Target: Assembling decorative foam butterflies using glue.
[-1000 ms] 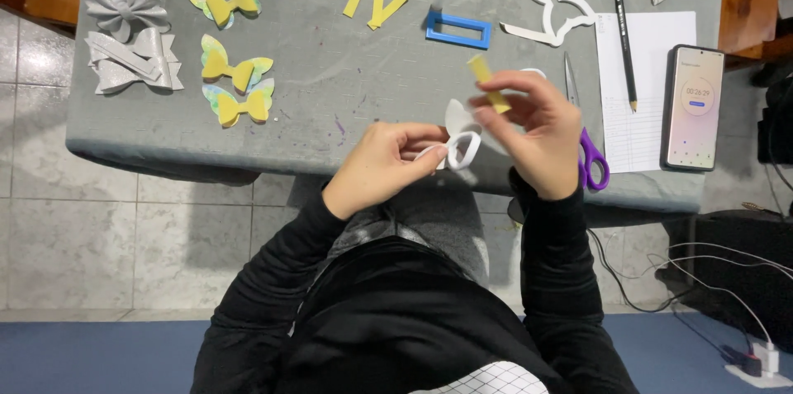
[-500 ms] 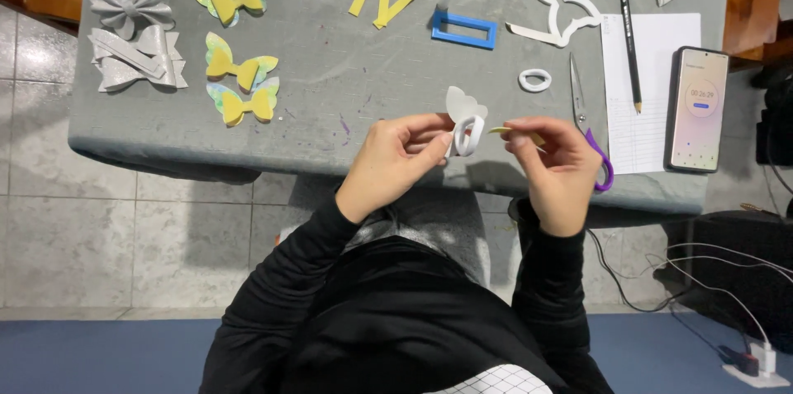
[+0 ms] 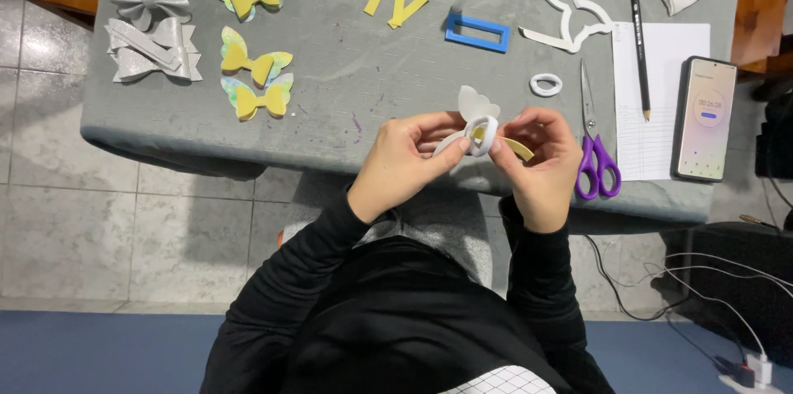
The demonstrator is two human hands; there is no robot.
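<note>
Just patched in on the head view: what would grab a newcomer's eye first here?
Both hands meet at the near edge of the grey table, the left hand and right hand pinching a white looped bow piece between them. Next, the colourful finished bows at the table's left, with silver bows beside them. At the right lie purple-handled scissors and a lit phone.
</note>
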